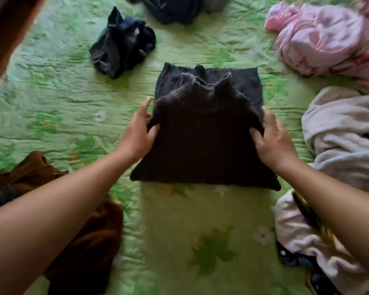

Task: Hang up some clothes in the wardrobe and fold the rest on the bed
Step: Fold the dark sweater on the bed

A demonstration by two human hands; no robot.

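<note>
Looking down from the head camera, the dark sweater (205, 141) sits folded pretty much dead centre on the green bedspread (200, 220), collar end pointing to 12 o'clock, with a lower layer peeking out past it. The left hand (140, 128) has the 9 o'clock edge, thumb on top and fingers along the side, so it's pinched. The right hand (273, 137) does the same at the 3 o'clock edge, thumb pressed into the knit and fingers over the side. Scattered around: a crumpled navy garment (121, 43) at 11 o'clock, a dark pile (173, 7) at 12, pink cloth (320, 37) at 2, a cream garment (339, 128) at 3, a patterned garment (303, 241) at 5, and brown clothing (30, 179) at 8.
</note>
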